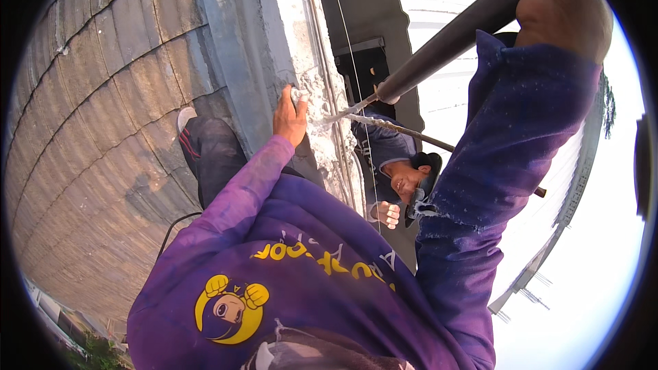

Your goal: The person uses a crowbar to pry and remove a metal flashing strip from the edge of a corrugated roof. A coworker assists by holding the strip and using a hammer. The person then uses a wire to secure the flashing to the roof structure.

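My right hand is raised at the upper right, its fingers wrapped around a dark, thick tubular bar. The bar slants down to the left and narrows to a thin, whitened tip. That tip meets the rough, broken top of a concrete wall. My left hand rests at the wall's left edge with its fingers bent. A small whitish lump sits at its fingertips, and appears pinched there. Just right of the wall, a thin rod crusted with white runs from beside the tip toward the right.
Below the wall's right side is another person in a dark cap, one hand raised close to the wall. A tiled roof slopes away at left, beside a grey strip. Pale corrugated roofing lies at right. A thin line hangs alongside the wall.
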Action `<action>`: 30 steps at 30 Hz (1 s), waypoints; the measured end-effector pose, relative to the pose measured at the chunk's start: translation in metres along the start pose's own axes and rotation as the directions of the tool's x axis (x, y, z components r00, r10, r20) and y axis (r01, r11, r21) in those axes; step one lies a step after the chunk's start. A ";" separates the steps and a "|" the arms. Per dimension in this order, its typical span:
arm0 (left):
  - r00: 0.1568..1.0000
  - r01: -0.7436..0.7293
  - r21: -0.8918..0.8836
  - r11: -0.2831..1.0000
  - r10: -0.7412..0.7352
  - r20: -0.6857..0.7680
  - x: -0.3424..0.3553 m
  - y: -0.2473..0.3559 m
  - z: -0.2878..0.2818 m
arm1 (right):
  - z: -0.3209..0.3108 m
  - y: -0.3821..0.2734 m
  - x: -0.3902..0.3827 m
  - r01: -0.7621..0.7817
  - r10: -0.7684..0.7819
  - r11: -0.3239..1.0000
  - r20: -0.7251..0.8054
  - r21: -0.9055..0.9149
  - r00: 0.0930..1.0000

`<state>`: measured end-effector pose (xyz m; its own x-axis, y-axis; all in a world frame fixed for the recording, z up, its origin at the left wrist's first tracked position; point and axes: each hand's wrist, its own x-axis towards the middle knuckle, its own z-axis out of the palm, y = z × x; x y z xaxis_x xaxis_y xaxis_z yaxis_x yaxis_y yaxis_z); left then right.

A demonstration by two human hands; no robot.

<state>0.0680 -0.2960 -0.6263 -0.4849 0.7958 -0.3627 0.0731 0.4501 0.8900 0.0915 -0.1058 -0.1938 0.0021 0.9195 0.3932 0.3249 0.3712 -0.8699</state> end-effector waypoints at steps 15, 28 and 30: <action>0.996 0.045 0.061 0.997 -0.050 0.078 0.008 0.009 -0.005 | 0.081 0.122 0.059 0.126 -0.026 0.895 0.231 -0.429 0.973; 0.988 0.103 0.069 0.992 -0.109 0.106 0.010 0.020 0.000 | 0.124 0.150 0.064 0.309 -0.060 0.715 0.385 -0.627 0.921; 0.988 0.104 0.062 0.993 -0.111 0.110 0.011 0.021 -0.004 | 0.132 0.155 0.060 0.326 -0.053 0.704 0.410 -0.631 0.910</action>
<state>0.0608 -0.2796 -0.6102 -0.3910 0.7808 -0.4873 0.0760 0.5550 0.8284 0.0176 0.0245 -0.3443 -0.4035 0.8704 0.2821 0.8264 0.4791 -0.2959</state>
